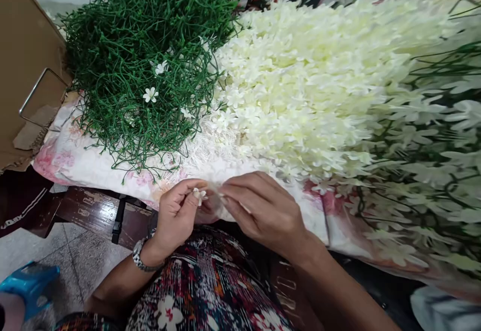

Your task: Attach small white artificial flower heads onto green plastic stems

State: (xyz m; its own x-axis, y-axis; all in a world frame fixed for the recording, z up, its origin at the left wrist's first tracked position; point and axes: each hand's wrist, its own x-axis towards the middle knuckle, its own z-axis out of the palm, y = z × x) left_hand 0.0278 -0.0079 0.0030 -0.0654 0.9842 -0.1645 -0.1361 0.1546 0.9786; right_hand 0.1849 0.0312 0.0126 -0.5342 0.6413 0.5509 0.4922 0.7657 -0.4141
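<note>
My left hand (pixel 176 213) is pinched shut on a small white artificial flower (pixel 199 194) at the near edge of a floral cloth (pixel 75 160). My right hand (pixel 259 205) is closed right next to it, fingers pressed together around something pale and blurred that I cannot make out. A big heap of cream artificial flowers (pixel 308 85) lies just beyond both hands. A tangled pile of green plastic stems (pixel 146 60) sits to the far left, with a couple of white flowers on it.
A brown cardboard box (pixel 22 60) with a metal handle stands at the left. Finished stems with white flowers (pixel 432 170) pile up on the right. A dark wooden bench edge (pixel 93 210) and tiled floor show below. A blue object (pixel 26 283) lies at bottom left.
</note>
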